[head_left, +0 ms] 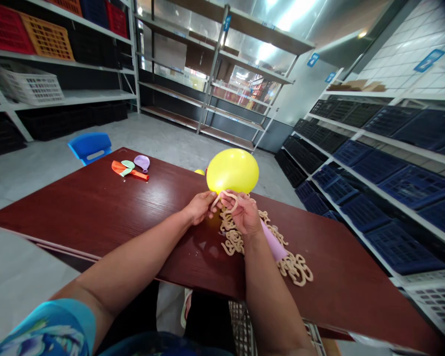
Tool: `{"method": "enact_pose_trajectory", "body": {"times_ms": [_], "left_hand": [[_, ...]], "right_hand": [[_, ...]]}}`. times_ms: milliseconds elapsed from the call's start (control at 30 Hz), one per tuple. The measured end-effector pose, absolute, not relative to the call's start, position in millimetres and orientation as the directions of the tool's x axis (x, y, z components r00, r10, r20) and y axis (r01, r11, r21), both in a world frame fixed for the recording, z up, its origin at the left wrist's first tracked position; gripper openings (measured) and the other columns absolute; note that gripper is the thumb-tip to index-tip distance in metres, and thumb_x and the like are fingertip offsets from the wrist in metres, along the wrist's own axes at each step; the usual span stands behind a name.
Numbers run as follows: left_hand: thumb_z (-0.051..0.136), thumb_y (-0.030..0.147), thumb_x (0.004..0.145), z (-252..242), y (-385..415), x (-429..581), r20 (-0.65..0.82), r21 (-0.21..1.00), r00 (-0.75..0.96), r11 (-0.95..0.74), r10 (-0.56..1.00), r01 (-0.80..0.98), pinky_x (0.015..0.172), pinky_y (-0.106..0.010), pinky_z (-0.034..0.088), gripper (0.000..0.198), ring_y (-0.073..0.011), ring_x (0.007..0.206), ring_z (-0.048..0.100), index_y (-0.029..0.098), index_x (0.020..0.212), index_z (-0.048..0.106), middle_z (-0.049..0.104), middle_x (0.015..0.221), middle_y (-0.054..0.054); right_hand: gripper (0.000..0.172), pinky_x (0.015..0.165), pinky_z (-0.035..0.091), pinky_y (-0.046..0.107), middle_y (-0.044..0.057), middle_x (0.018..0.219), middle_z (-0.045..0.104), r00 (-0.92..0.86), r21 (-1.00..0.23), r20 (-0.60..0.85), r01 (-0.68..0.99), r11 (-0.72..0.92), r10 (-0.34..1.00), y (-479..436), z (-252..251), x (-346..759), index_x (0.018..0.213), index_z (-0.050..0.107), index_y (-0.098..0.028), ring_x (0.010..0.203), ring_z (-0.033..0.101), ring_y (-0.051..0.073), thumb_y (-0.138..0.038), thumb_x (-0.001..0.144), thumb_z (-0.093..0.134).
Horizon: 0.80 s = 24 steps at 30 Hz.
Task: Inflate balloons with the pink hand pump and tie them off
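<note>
An inflated yellow balloon (233, 170) stands just beyond my hands, its lower end at my fingertips. My left hand (203, 205) is closed in a pinch at the balloon's base, on one end of a beige cord (234, 199). With fingers curled, my right hand (244, 211) grips the same cord, which bends in a loop between both hands. Whether the cord goes around the balloon's neck is too small to tell. Under and beside my right hand lies a heap of curly beige cords (294, 269). A pink cylinder-like item (273, 241) rests among them, partly hidden by my right hand.
Flat balloons in orange (135, 174), green (127, 167) and purple (142, 162) lie at the far left of the dark red table (107, 212). A blue chair (91, 147) stands behind it. Shelves with blue crates (389, 217) line the right side.
</note>
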<state>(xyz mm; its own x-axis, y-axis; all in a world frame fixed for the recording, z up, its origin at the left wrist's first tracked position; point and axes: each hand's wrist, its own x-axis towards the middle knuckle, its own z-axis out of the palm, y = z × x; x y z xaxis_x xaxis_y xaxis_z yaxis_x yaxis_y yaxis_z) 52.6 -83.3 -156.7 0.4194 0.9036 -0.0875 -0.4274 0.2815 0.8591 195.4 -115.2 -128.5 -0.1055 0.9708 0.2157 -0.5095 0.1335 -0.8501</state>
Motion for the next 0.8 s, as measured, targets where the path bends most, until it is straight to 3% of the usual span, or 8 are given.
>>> {"method": "enact_pose_trajectory", "body": {"times_ms": [167, 467, 667, 800], "left_hand": [[0.055, 0.04, 0.078, -156, -85, 52, -0.064, 0.896, 0.392, 0.226, 0.918, -0.382, 0.033, -0.015, 0.026, 0.026, -0.0053, 0.042, 0.039, 0.014, 0.077, 0.05, 0.05, 0.06, 0.0], [0.059, 0.043, 0.075, -153, -85, 47, -0.079, 0.856, 0.473, 0.303, 0.878, -0.418, 0.037, -0.014, 0.01, 0.03, -0.0015, 0.039, 0.023, 0.015, 0.076, 0.047, 0.039, 0.057, 0.004], [0.064, 0.043, 0.07, -151, -82, 45, -0.002, 0.859, 0.512, 0.263, 0.859, -0.438, 0.04, -0.016, 0.016, 0.033, -0.0031, 0.045, 0.028, 0.013, 0.071, 0.05, 0.039, 0.059, 0.003], [0.057, 0.044, 0.075, -163, -74, 47, 0.096, 0.983, 0.413, -0.02, 0.906, -0.185, 0.046, -0.019, 0.027, 0.033, -0.0069, 0.049, 0.035, 0.012, 0.073, 0.06, 0.046, 0.058, 0.0]], "right_hand": [[0.006, 0.085, 0.051, 0.033, 0.006, 0.098, 0.067, -0.064, -0.831, 0.21, -0.538, 0.144, 0.976, -115, -126, 197, 0.076, 0.059, -0.017, 0.093, 0.063, 0.02, -0.022, 0.074, 0.061], [0.008, 0.078, 0.054, 0.032, 0.005, 0.093, 0.068, 0.023, -0.795, 0.208, -0.579, 0.183, 0.978, -112, -126, 199, 0.075, 0.058, -0.018, 0.087, 0.064, 0.018, -0.024, 0.073, 0.062], [0.008, 0.067, 0.055, 0.023, 0.0, 0.083, 0.066, 0.224, -0.77, 0.188, -0.57, 0.285, 0.956, -107, -127, 208, 0.074, 0.059, -0.017, 0.074, 0.064, 0.011, -0.023, 0.072, 0.063], [0.009, 0.069, 0.054, 0.023, -0.002, 0.082, 0.064, 0.294, -0.787, 0.259, -0.489, 0.377, 0.92, -110, -124, 203, 0.072, 0.058, -0.017, 0.072, 0.064, 0.009, -0.022, 0.071, 0.065]]}}
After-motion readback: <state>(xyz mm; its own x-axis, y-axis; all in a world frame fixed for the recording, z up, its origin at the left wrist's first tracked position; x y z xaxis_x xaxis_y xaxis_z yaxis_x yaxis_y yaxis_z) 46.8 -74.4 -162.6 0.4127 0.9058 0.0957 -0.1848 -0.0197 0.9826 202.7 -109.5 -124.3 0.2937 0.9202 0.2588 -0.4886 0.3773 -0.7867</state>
